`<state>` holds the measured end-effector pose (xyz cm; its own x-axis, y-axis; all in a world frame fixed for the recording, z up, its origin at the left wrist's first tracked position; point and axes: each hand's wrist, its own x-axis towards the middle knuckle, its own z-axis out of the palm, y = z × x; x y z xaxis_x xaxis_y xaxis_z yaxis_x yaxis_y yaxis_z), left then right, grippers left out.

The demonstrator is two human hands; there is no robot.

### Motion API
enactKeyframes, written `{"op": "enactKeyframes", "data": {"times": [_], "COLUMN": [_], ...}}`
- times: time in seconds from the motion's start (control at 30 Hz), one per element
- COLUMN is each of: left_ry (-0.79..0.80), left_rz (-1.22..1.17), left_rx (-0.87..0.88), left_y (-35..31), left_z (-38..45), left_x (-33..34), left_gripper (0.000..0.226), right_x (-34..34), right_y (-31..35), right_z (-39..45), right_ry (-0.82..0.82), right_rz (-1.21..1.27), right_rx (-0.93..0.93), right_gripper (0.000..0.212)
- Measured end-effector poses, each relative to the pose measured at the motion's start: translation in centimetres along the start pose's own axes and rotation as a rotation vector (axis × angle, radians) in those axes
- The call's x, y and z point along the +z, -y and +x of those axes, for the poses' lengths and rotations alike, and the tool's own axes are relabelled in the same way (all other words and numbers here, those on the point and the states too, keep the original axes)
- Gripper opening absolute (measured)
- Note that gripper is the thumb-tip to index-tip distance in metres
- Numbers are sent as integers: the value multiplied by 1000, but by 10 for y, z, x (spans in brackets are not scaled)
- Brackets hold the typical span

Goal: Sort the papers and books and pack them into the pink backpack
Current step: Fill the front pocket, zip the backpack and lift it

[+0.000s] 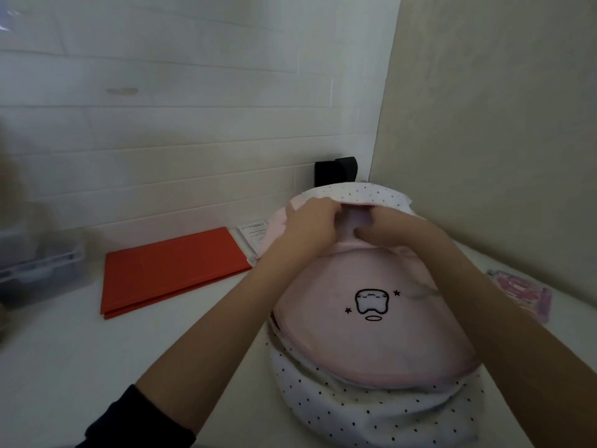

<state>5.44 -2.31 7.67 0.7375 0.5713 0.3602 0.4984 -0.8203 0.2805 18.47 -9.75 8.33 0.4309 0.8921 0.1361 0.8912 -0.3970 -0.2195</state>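
Note:
The pink backpack [371,337] lies flat on the white table, its front with a black tooth drawing facing up and white dotted fabric round its edges. Both hands meet at its far top edge. My left hand [310,224] grips the pink fabric there with curled fingers. My right hand [387,229] grips the same edge from the right, thumb pointing left. An orange folder [168,270] lies flat to the left of the backpack. A white printed paper [253,236] peeks out between folder and backpack. A pink patterned booklet [523,294] lies to the right.
The table [161,357] sits in a corner, with a white panelled wall behind and a beige wall on the right. A black object [336,169] stands against the back wall behind the backpack. A clear plastic box [38,263] stands at the far left.

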Motion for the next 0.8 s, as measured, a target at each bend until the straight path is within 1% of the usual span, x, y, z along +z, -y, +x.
{"op": "enactKeyframes", "data": {"times": [0.03, 0.07, 0.1, 0.13, 0.2, 0.23, 0.27, 0.3, 0.37, 0.43, 0.5, 0.63, 0.67, 0.73, 0.77, 0.8], "left_ry": [-33, -89, -176, -277, -431, -489, -520, -508, -414, -321, -263, -82, -30, 83, 135, 176], "left_rz": [-205, -424, -631, -832, -1182, -1252, -1208, -1053, -740, -664, -585, -316, -260, -162, -124, -89], "left_rx": [37, 18, -43, -136, -409, -541, -630, -685, -796, -872, -912, -826, -803, -772, -772, -778], "left_y": [4, 8, 12, 20, 45, 62, 82, 103, 138, 160, 171, 177, 178, 176, 174, 172], "left_z": [-7, -15, -22, -27, -27, -24, -19, -14, -7, 3, 15, 38, 42, 50, 53, 57], "left_x": [3, 6, 7, 8, 11, 14, 17, 22, 35, 49, 57, 58, 58, 59, 59, 59], "left_gripper": [29, 27, 26, 25, 21, 19, 17, 16, 18, 15, 20, 29, 33, 42, 43, 42], "right_x": [1, 4, 10, 15, 23, 25, 25, 24, 24, 28, 30, 29, 30, 33, 33, 33], "right_y": [-1, 1, 5, 10, 20, 23, 24, 24, 23, 23, 23, 26, 27, 27, 27, 25], "right_z": [-1, -3, -6, -9, -10, -9, -6, -4, -2, -2, -4, -7, -7, -5, -4, -3], "right_ry": [17, 4, -19, -32, 8, 55, 115, 176, 250, 236, 197, 178, 179, 179, 175, 182], "right_rz": [43, 83, 86, 49, -86, -133, -140, -119, -84, -107, -107, -155, -189, -214, -178, -132], "right_rx": [-29, -83, -139, -177, -195, -188, -176, -167, -161, -156, -148, -188, -195, -214, -218, -216], "right_gripper": [44, 44, 46, 51, 60, 59, 58, 55, 52, 50, 50, 37, 38, 50, 59, 60]}}
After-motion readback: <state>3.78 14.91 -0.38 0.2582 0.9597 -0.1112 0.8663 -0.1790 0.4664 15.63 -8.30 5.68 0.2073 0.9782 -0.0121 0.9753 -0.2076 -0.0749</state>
